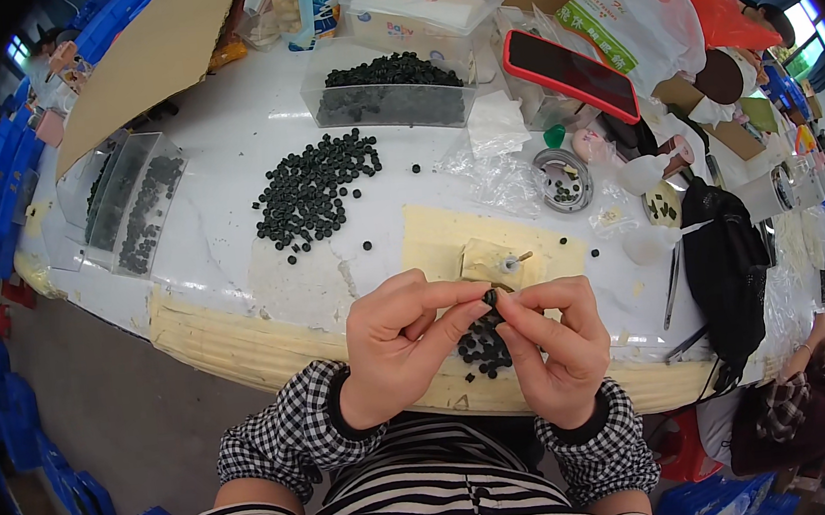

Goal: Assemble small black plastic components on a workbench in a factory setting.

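A small black ring (490,299) is pinched between the closed fingertips of the left hand (397,345) and the right hand (553,348), just above the near edge of the white table (222,167). A little heap of black rings (483,346) is seen beneath the hands, a larger scatter of rings (313,187) toward the table's middle, and a clear tray of rings (390,94) near the far edge.

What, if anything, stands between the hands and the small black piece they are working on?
Nothing visible does. The left hand and right hand already pinch the small black piece between their fingertips, above a little heap of black pieces at the table's near edge.
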Action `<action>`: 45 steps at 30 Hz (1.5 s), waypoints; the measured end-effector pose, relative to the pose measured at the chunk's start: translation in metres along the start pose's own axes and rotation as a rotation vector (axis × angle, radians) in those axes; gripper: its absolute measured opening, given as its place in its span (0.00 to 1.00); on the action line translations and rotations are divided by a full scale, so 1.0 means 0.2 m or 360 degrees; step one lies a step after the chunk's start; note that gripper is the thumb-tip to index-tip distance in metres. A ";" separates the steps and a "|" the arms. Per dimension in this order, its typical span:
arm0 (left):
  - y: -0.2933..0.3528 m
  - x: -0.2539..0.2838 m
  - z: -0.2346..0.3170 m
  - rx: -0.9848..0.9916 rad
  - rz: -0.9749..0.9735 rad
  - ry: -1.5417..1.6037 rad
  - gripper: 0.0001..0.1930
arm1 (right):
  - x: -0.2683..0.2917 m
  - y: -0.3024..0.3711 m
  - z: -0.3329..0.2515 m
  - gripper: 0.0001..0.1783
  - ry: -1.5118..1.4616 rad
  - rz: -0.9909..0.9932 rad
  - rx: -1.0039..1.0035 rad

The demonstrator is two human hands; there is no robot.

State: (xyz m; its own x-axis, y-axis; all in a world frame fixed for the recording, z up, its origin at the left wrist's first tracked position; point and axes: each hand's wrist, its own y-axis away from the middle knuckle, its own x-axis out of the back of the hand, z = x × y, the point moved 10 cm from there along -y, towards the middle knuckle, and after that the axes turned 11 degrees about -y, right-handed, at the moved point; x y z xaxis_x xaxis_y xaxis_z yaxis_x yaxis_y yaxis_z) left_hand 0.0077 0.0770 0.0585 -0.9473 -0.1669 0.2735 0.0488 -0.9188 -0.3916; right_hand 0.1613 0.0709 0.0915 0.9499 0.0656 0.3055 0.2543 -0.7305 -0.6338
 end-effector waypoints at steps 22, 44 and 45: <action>-0.01 0.00 0.01 -0.0061 0.0005 -0.0046 0.12 | -0.01 0.01 0.03 0.19 -0.0181 -0.0027 -0.0062; -0.01 -0.01 -0.02 -0.0016 -0.0047 0.0031 0.12 | 0.00 0.00 0.03 0.18 -0.0083 -0.0034 -0.0045; -0.01 -0.01 -0.02 -0.0021 -0.0052 0.0036 0.12 | 0.00 0.00 0.02 0.18 -0.0082 -0.0033 -0.0037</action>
State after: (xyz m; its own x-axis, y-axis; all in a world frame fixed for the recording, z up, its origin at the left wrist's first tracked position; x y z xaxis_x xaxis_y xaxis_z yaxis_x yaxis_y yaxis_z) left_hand 0.0089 0.0803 0.0554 -0.9552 -0.1286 0.2665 0.0136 -0.9188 -0.3945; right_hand 0.1620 0.0745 0.0885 0.9527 0.1157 0.2812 0.2706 -0.7441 -0.6107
